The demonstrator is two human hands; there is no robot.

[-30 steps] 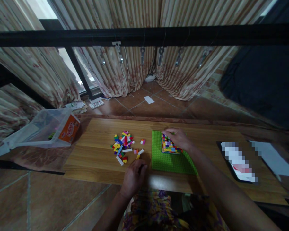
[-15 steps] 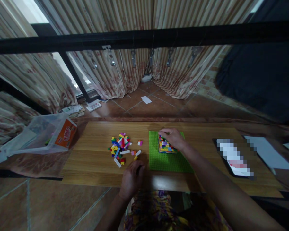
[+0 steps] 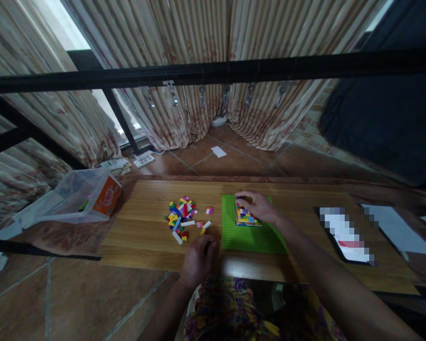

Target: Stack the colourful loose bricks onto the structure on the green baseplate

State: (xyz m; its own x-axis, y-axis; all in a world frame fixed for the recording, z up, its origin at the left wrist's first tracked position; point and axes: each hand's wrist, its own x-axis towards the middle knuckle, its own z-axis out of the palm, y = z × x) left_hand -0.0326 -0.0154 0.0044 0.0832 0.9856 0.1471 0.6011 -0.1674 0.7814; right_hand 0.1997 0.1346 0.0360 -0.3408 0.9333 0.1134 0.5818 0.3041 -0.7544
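A green baseplate [image 3: 252,241] lies on the wooden table. On it stands a low, multicoloured block of toy bricks [image 3: 246,215]. My right hand [image 3: 258,206] reaches over this block, its fingers bent down onto the far left corner; the fingertips are partly hidden. To the left of the baseplate, at the near edge of the table, my left hand [image 3: 198,258] rests with curled fingers. Whatever it may hold is hidden. Just beyond it are a small yellow brick [image 3: 203,231] and a white brick [image 3: 207,224]. A pile of loose toy bricks [image 3: 181,213] spreads farther left.
A clear plastic bin [image 3: 81,189] with an orange label stands off the table's left end. Toward the right lies a dark-edged tablet or phone [image 3: 348,237], its screen blurred out, near a white sheet [image 3: 399,225]. A black rail [image 3: 213,73] crosses in front of the curtains.
The camera view has shifted slightly, so everything sits a little lower and farther right. Both hands keep nearly the same places, the right over the brick block and the left by the loose bricks.
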